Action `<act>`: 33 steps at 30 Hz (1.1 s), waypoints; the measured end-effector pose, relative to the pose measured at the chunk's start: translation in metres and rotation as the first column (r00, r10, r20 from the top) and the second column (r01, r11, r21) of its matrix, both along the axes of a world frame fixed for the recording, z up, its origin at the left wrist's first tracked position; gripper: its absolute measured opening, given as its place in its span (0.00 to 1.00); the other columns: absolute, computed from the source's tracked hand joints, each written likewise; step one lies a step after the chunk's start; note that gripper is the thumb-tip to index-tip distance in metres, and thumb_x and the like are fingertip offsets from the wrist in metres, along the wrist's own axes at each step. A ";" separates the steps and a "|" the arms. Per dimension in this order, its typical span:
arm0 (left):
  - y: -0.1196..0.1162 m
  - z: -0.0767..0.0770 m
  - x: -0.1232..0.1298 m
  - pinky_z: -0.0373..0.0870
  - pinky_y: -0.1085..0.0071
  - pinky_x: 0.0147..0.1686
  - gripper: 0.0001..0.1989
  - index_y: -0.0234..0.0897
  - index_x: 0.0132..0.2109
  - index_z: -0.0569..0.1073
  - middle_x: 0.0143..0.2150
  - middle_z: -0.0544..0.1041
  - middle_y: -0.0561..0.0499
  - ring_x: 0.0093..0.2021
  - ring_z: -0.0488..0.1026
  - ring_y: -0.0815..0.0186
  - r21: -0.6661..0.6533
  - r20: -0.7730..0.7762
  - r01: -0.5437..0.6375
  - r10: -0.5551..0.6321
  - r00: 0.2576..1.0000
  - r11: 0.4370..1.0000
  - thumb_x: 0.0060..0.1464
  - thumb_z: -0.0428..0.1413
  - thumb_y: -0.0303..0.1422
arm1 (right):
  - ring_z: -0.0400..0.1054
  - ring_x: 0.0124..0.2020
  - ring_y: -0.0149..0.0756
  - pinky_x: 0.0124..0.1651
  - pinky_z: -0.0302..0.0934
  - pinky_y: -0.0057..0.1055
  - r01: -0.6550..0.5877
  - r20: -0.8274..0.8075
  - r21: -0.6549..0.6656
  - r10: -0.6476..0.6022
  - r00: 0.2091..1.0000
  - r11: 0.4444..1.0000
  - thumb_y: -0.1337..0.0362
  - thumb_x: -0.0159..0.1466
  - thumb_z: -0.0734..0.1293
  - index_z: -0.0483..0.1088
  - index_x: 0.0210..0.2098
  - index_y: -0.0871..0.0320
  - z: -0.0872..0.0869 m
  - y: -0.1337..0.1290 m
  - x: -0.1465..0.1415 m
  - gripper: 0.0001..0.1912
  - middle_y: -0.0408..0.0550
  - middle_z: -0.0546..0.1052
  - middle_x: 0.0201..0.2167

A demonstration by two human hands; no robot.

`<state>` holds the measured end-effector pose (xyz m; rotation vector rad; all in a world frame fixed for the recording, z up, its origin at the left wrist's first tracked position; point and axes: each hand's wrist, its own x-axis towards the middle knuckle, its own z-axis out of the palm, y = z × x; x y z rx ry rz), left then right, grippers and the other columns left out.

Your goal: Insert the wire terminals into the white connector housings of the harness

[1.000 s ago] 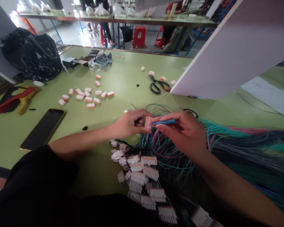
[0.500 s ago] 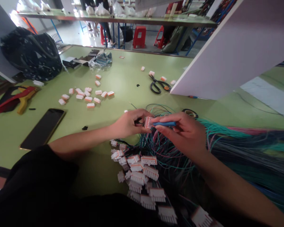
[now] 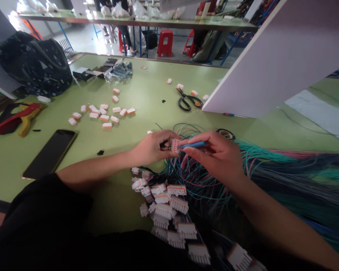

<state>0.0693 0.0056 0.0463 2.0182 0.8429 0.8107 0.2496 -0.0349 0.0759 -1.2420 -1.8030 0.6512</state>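
Between the thumb and fingers of my left hand (image 3: 154,146) is a white and orange connector (image 3: 174,145), held over the wire bundle. My right hand (image 3: 222,152) grips a blue-handled tool (image 3: 196,144), whose left end points at the connector's right side; the tip is too small to make out. Green, pink and dark wires (image 3: 197,177) spread beneath both hands and run off to the right. Several wired white connectors (image 3: 164,210) lie in a pile below my hands, close to my body.
Loose connectors (image 3: 104,117) lie on the green table (image 3: 147,86). Black scissors (image 3: 188,101), a tape roll (image 3: 226,134) and a slanted white panel (image 3: 260,71) stand beyond my hands. A phone (image 3: 50,154), a red-yellow tool (image 3: 19,116) and a dark bag (image 3: 35,64) are left.
The blue tool lies at a slightly flatter angle, and my right hand has shifted a little up and left. The whole view has moved slightly. Both hands keep their holds.
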 end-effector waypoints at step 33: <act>0.000 0.006 -0.004 0.61 0.76 0.26 0.15 0.31 0.45 0.72 0.28 0.73 0.52 0.26 0.66 0.73 0.228 -0.206 0.084 -0.036 0.978 0.970 0.50 0.57 0.34 | 0.72 0.34 0.37 0.36 0.62 0.33 -0.141 0.466 0.163 0.050 0.883 0.977 0.62 0.59 0.64 0.70 0.30 0.51 0.007 -0.004 0.003 0.03 0.43 0.79 0.31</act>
